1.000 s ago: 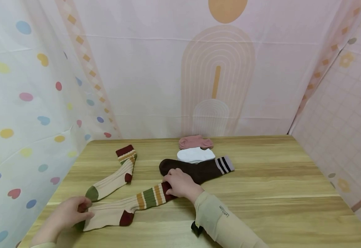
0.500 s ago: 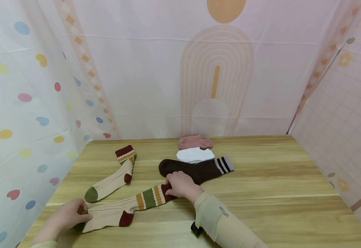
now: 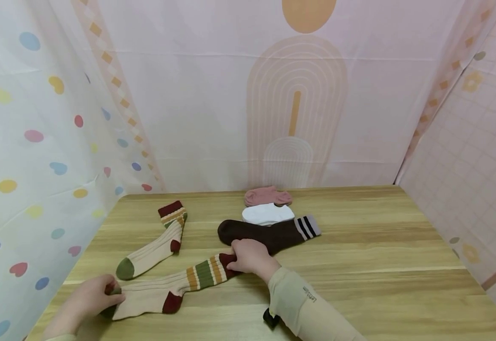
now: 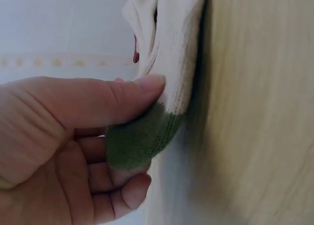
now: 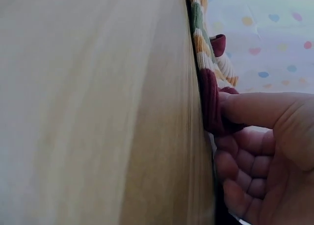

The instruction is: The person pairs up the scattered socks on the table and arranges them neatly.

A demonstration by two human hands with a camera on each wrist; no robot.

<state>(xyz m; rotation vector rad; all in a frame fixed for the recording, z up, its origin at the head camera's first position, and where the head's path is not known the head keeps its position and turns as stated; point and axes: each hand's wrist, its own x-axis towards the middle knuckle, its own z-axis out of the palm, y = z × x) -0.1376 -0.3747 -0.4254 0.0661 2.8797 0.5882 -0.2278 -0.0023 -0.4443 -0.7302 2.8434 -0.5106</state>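
Note:
A cream sock (image 3: 146, 297) with green toe, maroon heel and striped leg lies stretched across the table's front left. My left hand (image 3: 89, 297) pinches its toe; in the left wrist view the thumb presses over the green tip (image 4: 140, 139) with fingers curled beneath. At the other end my right hand (image 3: 251, 257) pinches the maroon cuff (image 5: 212, 100) between thumb and fingers. The matching sock (image 3: 156, 253) lies behind it, bent at the heel, its striped cuff toward the back. Just beyond my right hand lies a dark brown sock (image 3: 248, 230) with a grey, black-striped cuff.
White ankle socks (image 3: 268, 214) lie behind the brown sock, and pink ones (image 3: 267, 195) sit near the table's back edge. The wooden table (image 3: 380, 255) meets patterned curtains (image 3: 205, 109) at the back and both sides. A small black object (image 3: 271, 318) shows under the right sleeve.
Both hands keep hold of the sock's ends. The right hand has shifted slightly toward the front and right. The other socks lie as before.

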